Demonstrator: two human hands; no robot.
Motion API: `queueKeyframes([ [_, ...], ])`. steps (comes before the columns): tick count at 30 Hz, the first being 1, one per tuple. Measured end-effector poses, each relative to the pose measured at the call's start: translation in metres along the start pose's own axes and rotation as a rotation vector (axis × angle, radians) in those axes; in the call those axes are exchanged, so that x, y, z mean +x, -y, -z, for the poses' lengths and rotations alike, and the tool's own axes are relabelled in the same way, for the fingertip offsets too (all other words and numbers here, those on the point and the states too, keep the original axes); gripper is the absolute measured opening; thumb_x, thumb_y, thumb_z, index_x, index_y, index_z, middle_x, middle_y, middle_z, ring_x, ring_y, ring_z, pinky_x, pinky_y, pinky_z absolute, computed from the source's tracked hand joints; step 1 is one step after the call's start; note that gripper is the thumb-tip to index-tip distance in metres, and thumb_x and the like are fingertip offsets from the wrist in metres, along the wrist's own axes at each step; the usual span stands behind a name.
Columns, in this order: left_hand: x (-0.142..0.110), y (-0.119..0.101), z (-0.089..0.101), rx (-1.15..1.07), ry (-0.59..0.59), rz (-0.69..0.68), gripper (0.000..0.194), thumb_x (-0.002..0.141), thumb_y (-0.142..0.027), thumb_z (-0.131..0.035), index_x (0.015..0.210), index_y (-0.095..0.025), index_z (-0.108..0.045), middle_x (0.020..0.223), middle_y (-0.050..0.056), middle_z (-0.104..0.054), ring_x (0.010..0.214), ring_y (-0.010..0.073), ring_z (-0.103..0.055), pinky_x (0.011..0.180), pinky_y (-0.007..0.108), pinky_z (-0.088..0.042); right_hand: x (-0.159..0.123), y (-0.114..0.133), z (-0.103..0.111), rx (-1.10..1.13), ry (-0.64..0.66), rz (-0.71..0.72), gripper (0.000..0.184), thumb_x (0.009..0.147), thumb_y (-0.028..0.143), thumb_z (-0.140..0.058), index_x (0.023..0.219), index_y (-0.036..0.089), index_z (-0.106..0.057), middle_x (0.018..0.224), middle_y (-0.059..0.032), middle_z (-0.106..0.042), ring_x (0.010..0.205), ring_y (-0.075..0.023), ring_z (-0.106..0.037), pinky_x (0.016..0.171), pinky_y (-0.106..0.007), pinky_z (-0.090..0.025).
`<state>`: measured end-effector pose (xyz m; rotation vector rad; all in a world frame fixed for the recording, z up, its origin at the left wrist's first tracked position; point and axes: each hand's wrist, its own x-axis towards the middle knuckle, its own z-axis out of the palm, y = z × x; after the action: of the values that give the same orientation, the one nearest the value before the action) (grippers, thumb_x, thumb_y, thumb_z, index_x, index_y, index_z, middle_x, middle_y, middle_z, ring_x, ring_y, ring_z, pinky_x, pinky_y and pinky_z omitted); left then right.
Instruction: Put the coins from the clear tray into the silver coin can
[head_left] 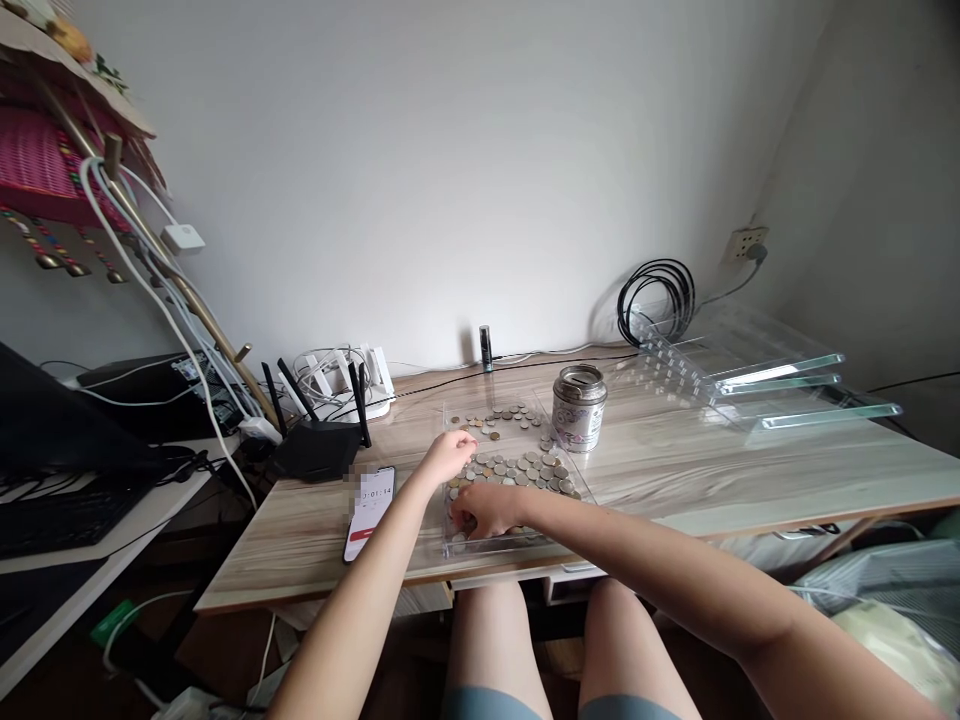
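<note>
Coins: many coins are spread inside a clear tray on the wooden desk, crowded toward the near part and scattered more thinly toward the wall.
Left hand: the left hand is held over the tray's left side, fingers curled and tips drawn close together; whether a coin is pinched cannot be told.
Right hand: the right hand is bent down among the coins at the near left corner, fingers curled; what is gripped, if anything, is hidden by the hand itself.
Tray rim: coins could be flicked over the low near wall if they were swept too briskly, and the desk's front edge is close behind it – a drop to the floor or the lap could follow.
Crowding: where coins are overlapped, two could be picked up as one, or a neighbour knocked aside.
Tin: the patterned tin is stood upright just beside the tray's right side; it could be bumped by a wide swing of the right forearm.
Phone: the lit phone is laid left of the tray, close to the left forearm – it could be nudged, or its screen touched, if the elbow were lowered.
Tray footing: the clear tray could be slid on the smooth-looking desk by a hard sideways push.
</note>
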<state>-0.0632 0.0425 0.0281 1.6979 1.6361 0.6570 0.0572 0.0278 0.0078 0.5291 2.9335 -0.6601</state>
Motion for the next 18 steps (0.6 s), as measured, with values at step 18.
queueKeyframes([
  [18, -0.030, -0.017, -0.031, -0.897, -0.190, 0.268, 0.020, 0.080, -0.023, -0.038, 0.087, -0.015, -0.055, 0.097, 0.008, -0.060, 0.086, 0.0128, -0.057, 0.068, 0.022, -0.044, -0.044, -0.029, 0.022, 0.395, -0.115, -0.367, 0.017, 0.062, 0.012, -0.053, 0.076, 0.013, -0.062, 0.054, 0.0018, -0.056, 0.048, -0.0097, -0.053, 0.045, -0.018, -0.039],
])
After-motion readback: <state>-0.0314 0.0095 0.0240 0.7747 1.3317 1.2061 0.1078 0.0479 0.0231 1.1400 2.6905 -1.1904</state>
